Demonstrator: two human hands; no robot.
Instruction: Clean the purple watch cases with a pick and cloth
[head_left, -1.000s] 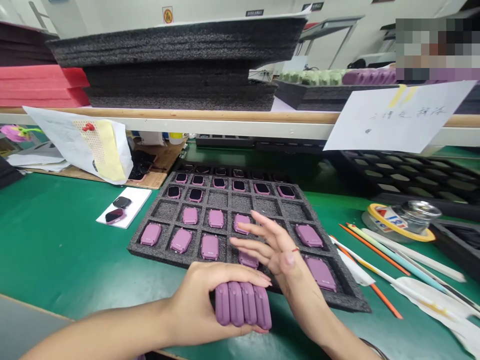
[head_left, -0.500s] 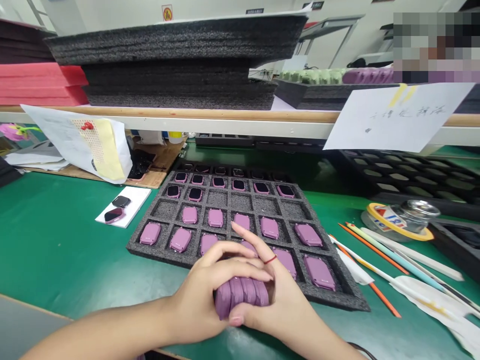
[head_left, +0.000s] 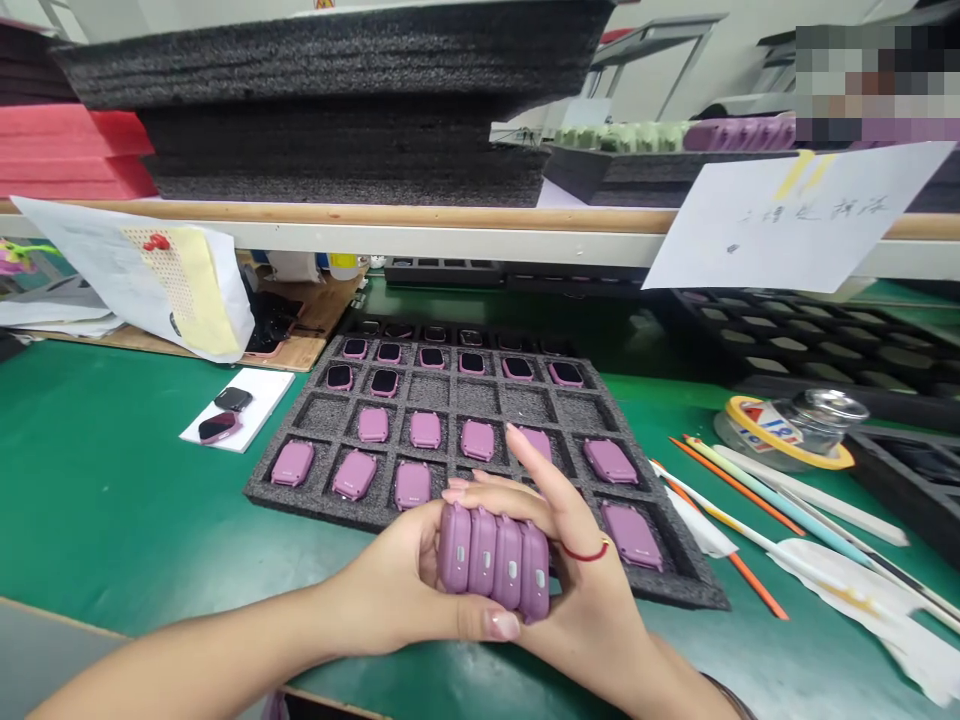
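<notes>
Head view: the left hand (head_left: pixel 405 590) closes around a row of four purple cases (head_left: pixel 495 560), thumb underneath. The right hand (head_left: pixel 570 560) cups the same cases from behind, fingers half open. Both are just in front of the foam tray (head_left: pixel 465 400) on the green table (head_left: pixel 112 500).

Black foam sheets (head_left: pixel 337 100) are stacked on the shelf at twelve o'clock, with red foam (head_left: pixel 67 150) at ten. A white card (head_left: pixel 262 390) bearing two dark watches (head_left: pixel 219 428) is seen at nine. A handwritten paper sign (head_left: pixel 795 215) is hung at two. A tape roll (head_left: pixel 757 420) and glass jar (head_left: pixel 825 415) are set together at three, with thin sticks (head_left: pixel 750 500) laid on the green mat at four.
</notes>
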